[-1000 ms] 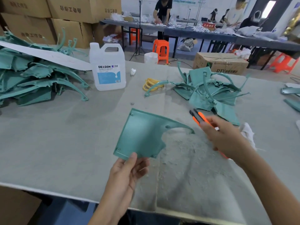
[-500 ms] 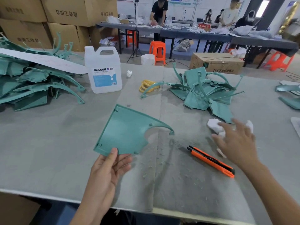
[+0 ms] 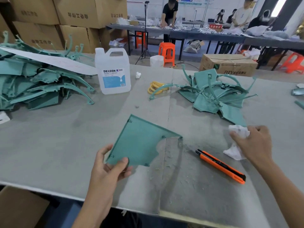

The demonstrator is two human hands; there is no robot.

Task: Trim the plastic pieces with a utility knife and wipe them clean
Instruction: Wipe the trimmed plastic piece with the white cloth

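The right hand (image 3: 253,142) had dropped the knife (image 3: 220,165), which lay on the table (image 3: 65,145) right of the piece (image 3: 139,142), and now grasped the rag (image 3: 238,130). The left hand (image 3: 108,168) still pinched the piece's near corner, holding it centre, above the table. Trimming seemed finished; wiping probably came next.

A flat teal plastic piece (image 3: 139,142), roughly triangular w/ a curved cut-out on its right edge and small holes near the corners, is held tilted, pinched at its near-left corner by the left hand (image 3: 107,168). Just right of it, not touching, an orange-and-black utility knife (image 3: 220,166) lies flat and diagonal, black tip toward the piece. Farther right a crumpled white wipe (image 3: 238,132) is gripped in the right hand (image 3: 253,143); more teal parts sit heaped behind-right (image 3: 213,96) and far left (image 3: 32,83) of the piece.
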